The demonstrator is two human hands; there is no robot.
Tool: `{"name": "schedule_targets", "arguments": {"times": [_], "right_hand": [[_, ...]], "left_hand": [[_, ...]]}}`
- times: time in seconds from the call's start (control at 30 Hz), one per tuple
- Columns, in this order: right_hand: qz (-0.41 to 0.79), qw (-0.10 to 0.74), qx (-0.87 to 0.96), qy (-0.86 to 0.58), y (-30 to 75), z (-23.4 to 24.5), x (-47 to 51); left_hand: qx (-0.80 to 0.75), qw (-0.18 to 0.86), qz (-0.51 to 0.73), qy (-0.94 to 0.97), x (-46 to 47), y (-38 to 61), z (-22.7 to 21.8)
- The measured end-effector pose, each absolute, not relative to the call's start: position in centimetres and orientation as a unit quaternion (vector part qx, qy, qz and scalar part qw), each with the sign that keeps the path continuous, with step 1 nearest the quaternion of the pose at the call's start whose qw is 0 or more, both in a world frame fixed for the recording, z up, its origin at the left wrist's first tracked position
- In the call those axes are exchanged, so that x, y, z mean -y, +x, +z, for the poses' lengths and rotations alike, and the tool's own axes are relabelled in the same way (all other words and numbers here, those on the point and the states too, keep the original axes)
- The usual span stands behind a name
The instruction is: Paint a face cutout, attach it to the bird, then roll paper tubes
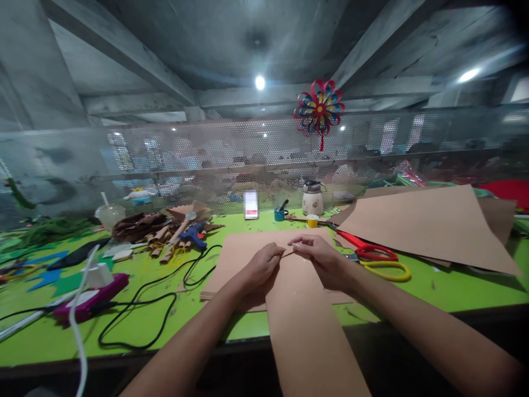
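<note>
My left hand [264,263] and right hand [320,255] pinch the far end of a brown paper strip [309,325], which runs toward me at six o'clock. Red-handled scissors [374,252] lie at three, a blue glue gun [194,237] at ten, on the green worktop [417,295] under concrete beams [126,49]. Just past twelve stands a lidded bottle [313,203], contents hidden.

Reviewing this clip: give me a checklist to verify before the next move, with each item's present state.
1. Left hand and right hand at the far end of the brown strip: ok.
2. Firm grip on it: cannot tell; the fingers cover the contact.
3. Strip fully supported by the green table: not ok; its near end extends past the edge.
4. Blue glue gun apart from the paper stack: ok.
5. Blades of the yellow-handled scissors clear of the right hand: cannot tell; partly hidden.
</note>
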State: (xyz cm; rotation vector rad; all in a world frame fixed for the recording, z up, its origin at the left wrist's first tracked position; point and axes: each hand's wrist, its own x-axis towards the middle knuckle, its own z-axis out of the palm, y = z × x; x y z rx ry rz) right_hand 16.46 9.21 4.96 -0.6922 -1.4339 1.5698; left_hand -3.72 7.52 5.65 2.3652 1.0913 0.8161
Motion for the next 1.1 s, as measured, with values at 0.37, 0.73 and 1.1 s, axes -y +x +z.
{"name": "schedule_targets", "arguments": {"times": [0.37, 0.73, 1.1], "right_hand": [[0.708, 0.405, 0.544, -0.200, 17.3, 5.3, -10.3], [0.597, 0.404, 0.676, -0.150, 17.3, 5.0, -10.1], [0.589, 0.442, 0.628, -0.252, 17.4, 6.7, -8.9]], "left_hand": [[-0.273, 0.618, 0.361, 0.643, -5.4, -2.5, 6.0], [-0.266, 0.713, 0.358, 0.542, -2.9, -1.5, 7.0], [-0.410, 0.480, 0.444, 0.635, -7.7, -3.6, 6.4]]}}
